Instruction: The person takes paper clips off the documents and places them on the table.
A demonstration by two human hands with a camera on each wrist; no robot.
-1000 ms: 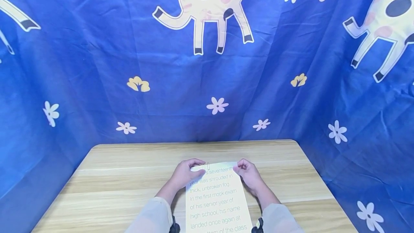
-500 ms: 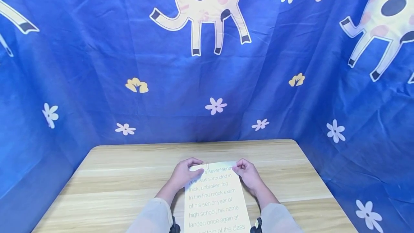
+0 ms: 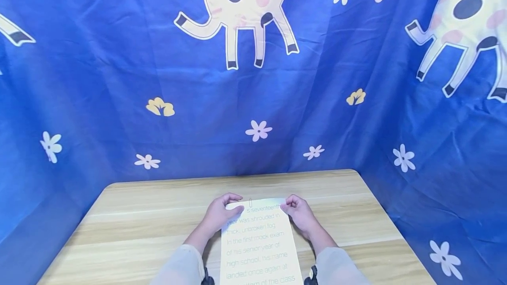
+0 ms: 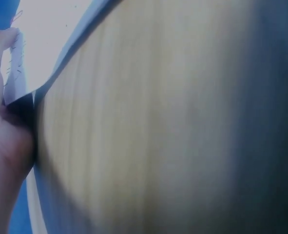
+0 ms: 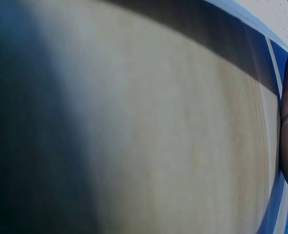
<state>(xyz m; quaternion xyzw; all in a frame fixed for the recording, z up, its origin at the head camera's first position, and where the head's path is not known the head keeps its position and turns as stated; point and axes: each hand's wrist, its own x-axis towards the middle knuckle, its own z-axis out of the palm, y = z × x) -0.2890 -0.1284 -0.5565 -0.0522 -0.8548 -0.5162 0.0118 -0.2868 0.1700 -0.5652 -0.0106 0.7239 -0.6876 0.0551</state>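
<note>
A pale cream sheet of paper (image 3: 257, 245) with large printed lines of text lies across the lower middle of the head view, its bottom cut off by the frame. On its top edge sits a small paper clip (image 3: 250, 202), left of centre. My left hand (image 3: 220, 210) pinches the top left corner, thumb on the printed face. At the top right corner, my right hand (image 3: 299, 211) pinches the paper the same way. The left wrist view shows the paper (image 4: 46, 39) raised above the table at its edge; in the right wrist view the right fingertips are out of frame.
A light wood-grain table (image 3: 150, 214) spreads under both arms, its far edge close to a blue curtain (image 3: 206, 144) printed with cows and flowers. The curtain also encloses the left and right sides. Dark bands (image 3: 207, 276) show at the sleeve cuffs.
The head view has turned slightly right, so curtain, table and hands appear further left. Both hands keep their pinch on the paper's top corners, and the clip stays at the same spot on it.
</note>
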